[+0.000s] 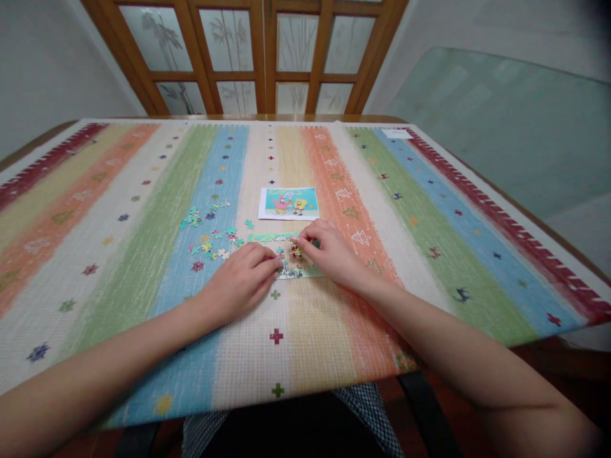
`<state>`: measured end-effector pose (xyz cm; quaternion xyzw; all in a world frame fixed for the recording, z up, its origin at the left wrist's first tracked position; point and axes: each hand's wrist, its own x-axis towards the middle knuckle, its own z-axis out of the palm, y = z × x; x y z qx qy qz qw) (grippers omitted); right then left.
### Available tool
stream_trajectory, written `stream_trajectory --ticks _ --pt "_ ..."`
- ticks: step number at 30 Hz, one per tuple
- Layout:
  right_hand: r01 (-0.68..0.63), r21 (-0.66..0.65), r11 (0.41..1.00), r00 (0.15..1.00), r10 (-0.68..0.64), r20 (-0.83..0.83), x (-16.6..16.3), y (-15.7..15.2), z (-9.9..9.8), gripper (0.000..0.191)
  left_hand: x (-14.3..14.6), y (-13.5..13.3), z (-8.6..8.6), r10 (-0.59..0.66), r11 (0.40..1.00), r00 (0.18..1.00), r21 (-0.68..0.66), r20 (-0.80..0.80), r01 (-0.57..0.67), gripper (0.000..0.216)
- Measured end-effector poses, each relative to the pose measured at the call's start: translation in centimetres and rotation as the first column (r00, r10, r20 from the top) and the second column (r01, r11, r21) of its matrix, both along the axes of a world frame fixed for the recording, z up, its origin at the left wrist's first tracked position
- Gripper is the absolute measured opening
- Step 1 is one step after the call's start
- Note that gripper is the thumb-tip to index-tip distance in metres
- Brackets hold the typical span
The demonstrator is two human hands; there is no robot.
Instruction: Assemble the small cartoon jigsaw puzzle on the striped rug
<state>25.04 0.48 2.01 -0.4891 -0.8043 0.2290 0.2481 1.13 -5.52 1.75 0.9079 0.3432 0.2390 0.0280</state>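
A small, partly built jigsaw puzzle [289, 257] lies on the striped mat [334, 318] in front of me. My left hand [241, 280] rests palm down on the puzzle's left edge, fingers curled together and pressing on the pieces. My right hand [329, 253] covers the puzzle's right side, thumb and forefinger pinched on a small yellow and red puzzle piece [296, 249]. A reference picture card [289, 203] with cartoon figures lies just beyond the puzzle. Several loose puzzle pieces [210, 234] are scattered to the left.
The mat covers a wooden table [563, 254]. A small white label [397, 133] sits at the mat's far right corner. Wooden-framed frosted glass doors [248, 51] stand behind the table. A glass sheet [501, 121] leans at the right.
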Motion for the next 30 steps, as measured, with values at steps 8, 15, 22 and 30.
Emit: stream_trajectory --ticks 8,15,22,30 --pt "0.016 -0.013 1.0 0.994 -0.014 0.109 -0.3 -0.7 0.4 0.027 0.0 -1.8 -1.0 -0.075 0.995 0.992 0.058 -0.104 0.081 0.035" --pt "-0.02 -0.028 0.999 0.996 0.022 0.091 0.0 -0.9 -0.1 0.024 0.1 -2.4 -1.6 -0.028 0.999 0.977 -0.049 -0.212 0.018 0.049" --pt "-0.007 -0.006 1.0 0.998 0.007 0.064 0.4 -1.3 -1.2 0.025 0.0 -2.1 -1.6 -0.026 0.992 0.971 -0.13 -0.238 -0.005 0.053" --pt "-0.001 0.003 1.0 0.998 0.0 0.057 0.4 -1.5 -1.2 0.025 0.1 -1.9 -1.5 -0.036 0.991 0.962 -0.136 -0.269 0.0 0.054"
